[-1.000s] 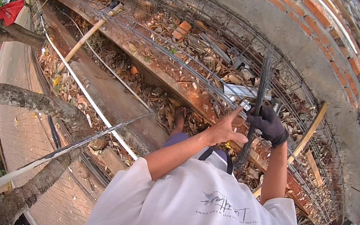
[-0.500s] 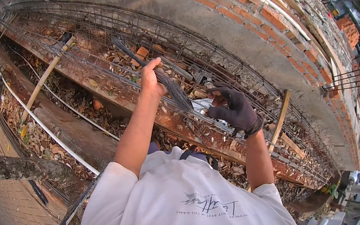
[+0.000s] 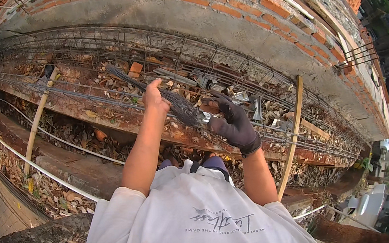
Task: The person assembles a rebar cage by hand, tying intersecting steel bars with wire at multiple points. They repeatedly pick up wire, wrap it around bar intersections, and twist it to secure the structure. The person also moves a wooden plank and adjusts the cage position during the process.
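Left hand (image 3: pixel 153 96), bare, is closing around a wire bundle (image 3: pixel 161 94) above the rebar cage (image 3: pixel 101 92). Right hand (image 3: pixel 235 125), gloved, is curling loosely by the bundle's lower end; contact unclear. Risk: loose wire ends are springing free, pricking the bare hand, or snagging in the cage.

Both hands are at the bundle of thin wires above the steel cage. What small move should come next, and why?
Probably pull one wire free with the gloved right hand. The bare left hand grips the wire bundle at its middle, the gloved fingers sit at its lower end, and the steel cage lies just beneath.
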### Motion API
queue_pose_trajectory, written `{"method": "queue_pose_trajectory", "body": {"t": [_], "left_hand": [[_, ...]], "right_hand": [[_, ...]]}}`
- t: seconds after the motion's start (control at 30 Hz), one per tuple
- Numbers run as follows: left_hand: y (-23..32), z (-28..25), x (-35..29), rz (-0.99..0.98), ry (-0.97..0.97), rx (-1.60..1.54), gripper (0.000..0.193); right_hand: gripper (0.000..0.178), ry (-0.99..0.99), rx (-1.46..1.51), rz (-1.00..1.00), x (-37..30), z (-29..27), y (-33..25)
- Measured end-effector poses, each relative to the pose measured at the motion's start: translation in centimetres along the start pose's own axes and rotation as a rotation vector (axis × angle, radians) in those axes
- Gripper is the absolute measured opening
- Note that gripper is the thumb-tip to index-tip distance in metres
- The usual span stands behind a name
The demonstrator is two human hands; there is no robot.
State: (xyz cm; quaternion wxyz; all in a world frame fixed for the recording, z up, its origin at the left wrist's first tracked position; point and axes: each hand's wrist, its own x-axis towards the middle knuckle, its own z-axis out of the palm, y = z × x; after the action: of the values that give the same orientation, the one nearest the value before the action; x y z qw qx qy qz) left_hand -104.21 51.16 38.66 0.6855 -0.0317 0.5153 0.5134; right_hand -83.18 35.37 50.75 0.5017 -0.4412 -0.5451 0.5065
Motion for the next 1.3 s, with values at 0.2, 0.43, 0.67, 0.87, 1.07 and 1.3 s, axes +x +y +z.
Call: {"method": "queue_pose_trajectory", "body": {"t": [0.2,0.43,0.67,0.87,1.07,1.3], "left_hand": [[1.5,-1.5,2.5,0.014,0.081,-0.143,0.021],[5.7,-5.9,6.2,-0.019,0.385,-0.142,0.056],[3.2,-1.8,3.7,-0.024,0.243,-0.121,0.034],[3.5,-0.7,5.3,0.019,0.246,-0.079,0.044],[8.0,-8.1,8.5,0.16,0.276,-0.275,0.051],[2.6,-0.3,4.9,0.069,0.254,0.038,0.044]], "right_hand": [[0.024,0.223,0.489,0.055,-0.7,-4.5,-3.9],[0.035,0.777,0.36,-0.604,-8.3,-20.7,-13.3],[0.022,0.692,0.118,-0.173,-2.5,-15.9,-7.3],[0.024,0.792,0.406,-0.098,-2.0,-21.4,-6.5],[0.022,1.279,0.021,-0.315,-10.7,-33.6,-13.8],[0.018,0.424,-0.042,0.02,-1.9,-15.3,-1.6]]}}
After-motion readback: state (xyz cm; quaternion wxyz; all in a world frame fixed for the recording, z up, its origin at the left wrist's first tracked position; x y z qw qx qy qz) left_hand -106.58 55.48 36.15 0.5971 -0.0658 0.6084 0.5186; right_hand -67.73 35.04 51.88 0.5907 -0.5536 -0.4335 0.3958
